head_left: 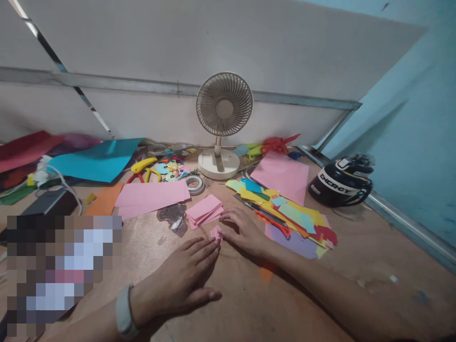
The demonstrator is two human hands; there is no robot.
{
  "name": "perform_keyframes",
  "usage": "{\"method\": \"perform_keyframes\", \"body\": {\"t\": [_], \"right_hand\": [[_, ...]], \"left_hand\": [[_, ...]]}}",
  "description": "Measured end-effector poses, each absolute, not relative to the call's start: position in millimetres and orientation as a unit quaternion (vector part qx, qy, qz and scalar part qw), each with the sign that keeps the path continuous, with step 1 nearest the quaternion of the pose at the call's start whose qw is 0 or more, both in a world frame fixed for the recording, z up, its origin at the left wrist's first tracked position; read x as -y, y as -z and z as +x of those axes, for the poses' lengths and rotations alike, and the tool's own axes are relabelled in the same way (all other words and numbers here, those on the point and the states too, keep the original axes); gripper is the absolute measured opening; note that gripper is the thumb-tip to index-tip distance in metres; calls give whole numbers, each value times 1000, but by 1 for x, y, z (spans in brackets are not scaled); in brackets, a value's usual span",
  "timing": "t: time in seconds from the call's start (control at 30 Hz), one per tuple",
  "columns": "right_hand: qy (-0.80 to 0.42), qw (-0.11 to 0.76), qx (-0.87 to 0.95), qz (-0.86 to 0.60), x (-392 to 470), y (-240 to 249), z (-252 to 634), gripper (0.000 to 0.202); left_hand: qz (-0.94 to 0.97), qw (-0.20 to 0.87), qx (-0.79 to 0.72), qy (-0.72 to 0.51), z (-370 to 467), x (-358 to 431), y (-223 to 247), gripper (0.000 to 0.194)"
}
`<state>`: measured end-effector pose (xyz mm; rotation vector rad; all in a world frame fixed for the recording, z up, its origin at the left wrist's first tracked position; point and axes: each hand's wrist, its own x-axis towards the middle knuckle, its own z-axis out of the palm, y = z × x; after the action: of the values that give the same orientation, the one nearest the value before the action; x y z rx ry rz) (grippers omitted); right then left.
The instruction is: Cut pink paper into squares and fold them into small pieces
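Note:
A small folded piece of pink paper (215, 232) lies on the wooden table between my hands. My left hand (190, 268) rests palm down, fingers stretched out and thumb apart, with its fingertips touching the paper's lower edge. From the right, my right hand (244, 230) holds the paper's right side between thumb and fingers. Just behind the paper sits a stack of pink paper strips (204, 209). A dark, crumpled scrap with something whitish on it (174, 218) lies to the left of that stack.
A white fan (224, 111) stands at the back. Left are larger pink sheets (153, 195), a tape roll (194, 185) and yellow-handled pliers (144, 165). Right are coloured paper pieces (295, 213), an orange-handled cutting tool (274, 223) and a black jug (338, 183).

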<state>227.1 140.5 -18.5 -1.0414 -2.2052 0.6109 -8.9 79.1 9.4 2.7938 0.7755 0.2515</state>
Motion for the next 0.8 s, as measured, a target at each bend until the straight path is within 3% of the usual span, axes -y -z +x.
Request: {"method": "perform_keyframes", "body": {"t": [0.2, 0.53, 0.8], "right_hand": [[-198, 265, 859, -390, -141, 23, 230, 36], [-245, 351, 806, -407, -148, 25, 231, 16], [-154, 256, 800, -521, -144, 25, 217, 66]], "left_hand": [[953, 125, -259, -91, -10, -80, -9, 77], [950, 120, -259, -130, -6, -79, -16, 68], [951, 130, -256, -114, -1, -81, -28, 64]]}}
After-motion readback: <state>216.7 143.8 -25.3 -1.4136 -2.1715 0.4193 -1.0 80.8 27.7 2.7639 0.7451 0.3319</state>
